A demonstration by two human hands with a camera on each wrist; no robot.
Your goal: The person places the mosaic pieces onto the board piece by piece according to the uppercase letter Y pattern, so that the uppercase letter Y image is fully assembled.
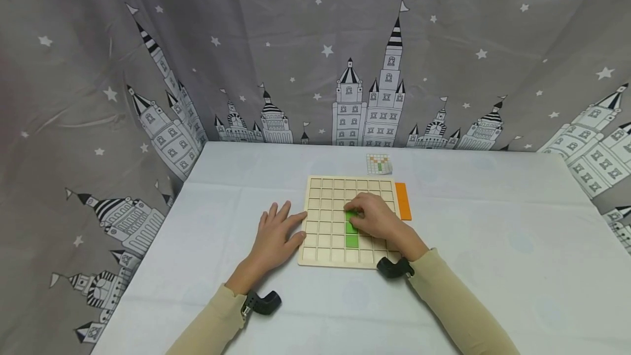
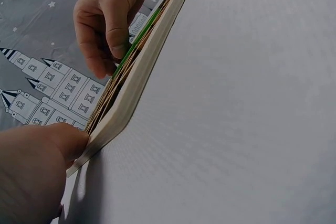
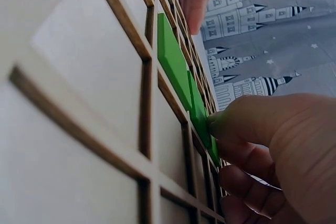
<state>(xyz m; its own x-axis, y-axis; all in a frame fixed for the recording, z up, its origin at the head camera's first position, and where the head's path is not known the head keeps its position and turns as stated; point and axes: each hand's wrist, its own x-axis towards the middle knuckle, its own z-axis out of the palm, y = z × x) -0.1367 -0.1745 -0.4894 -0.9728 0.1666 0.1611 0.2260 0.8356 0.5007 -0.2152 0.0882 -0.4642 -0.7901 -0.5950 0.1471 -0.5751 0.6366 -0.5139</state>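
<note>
In the head view, the right hand [image 1: 376, 218] hides part of the green tiles [image 1: 352, 241] and some cells of the gridded wooden board [image 1: 325, 229]; detail on the printed card [image 1: 378, 164] is too small to tell. Both sleeves [image 1: 460, 300] run off the bottom edge, and the left wrist view crops the left hand [image 2: 34, 166]

Left hand [image 1: 277, 237] lying back-up, fingers [image 1: 282, 213] spreading forward, thumb [image 1: 297, 238] pointing toward right hand [image 1: 378, 218]. Left forearm [image 1: 212, 319] slanting in from behind-left of hand. Right hand arching downward, fingers curling inward, pinching opposite thumb. Right forearm [image 1: 458, 297] angling in from behind-right of hand.
</note>
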